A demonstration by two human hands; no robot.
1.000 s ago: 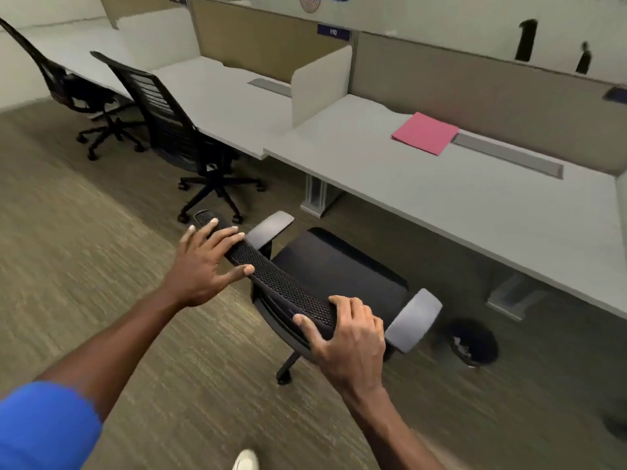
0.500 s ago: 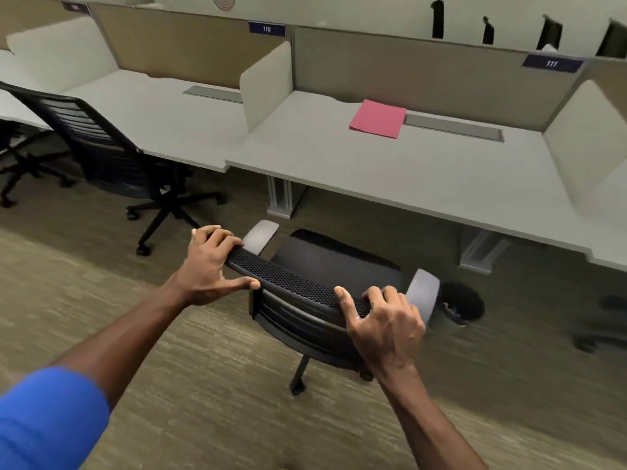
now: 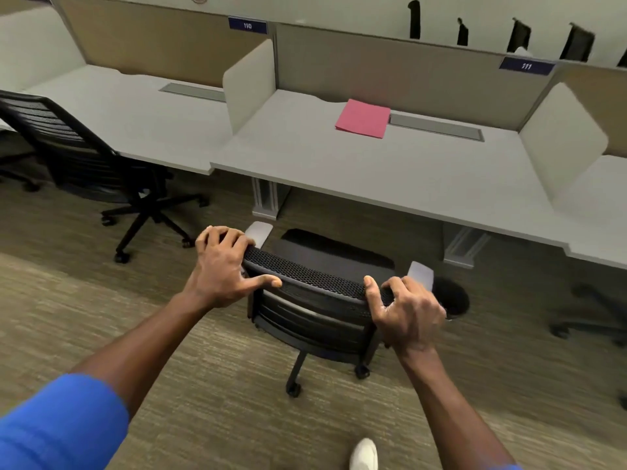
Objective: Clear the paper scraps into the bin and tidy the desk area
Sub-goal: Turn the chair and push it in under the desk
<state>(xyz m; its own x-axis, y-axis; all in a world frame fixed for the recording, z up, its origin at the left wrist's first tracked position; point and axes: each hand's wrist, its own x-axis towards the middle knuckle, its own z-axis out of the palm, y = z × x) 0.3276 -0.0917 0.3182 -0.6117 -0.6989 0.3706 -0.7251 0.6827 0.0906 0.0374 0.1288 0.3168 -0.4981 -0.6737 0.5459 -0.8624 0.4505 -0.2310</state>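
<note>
Left hand [image 3: 222, 266], right hand [image 3: 407, 310] on chair back [image 3: 305, 276]

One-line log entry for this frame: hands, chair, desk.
left hand: gripping chair backrest top | right hand: gripping same | chair: facing desk, not tucked | pink folder: on desk

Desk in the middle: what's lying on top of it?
Only a pink folder lies on the desk, beside the grey cable slot. No scraps show; anything under the folder is hidden.

Under my fingers, one chair [image 3: 315, 293]; a second chair [image 3: 78, 154] left of them. Beyond them, one pink folder [image 3: 363, 118], two number plates [image 3: 247, 26].
</note>
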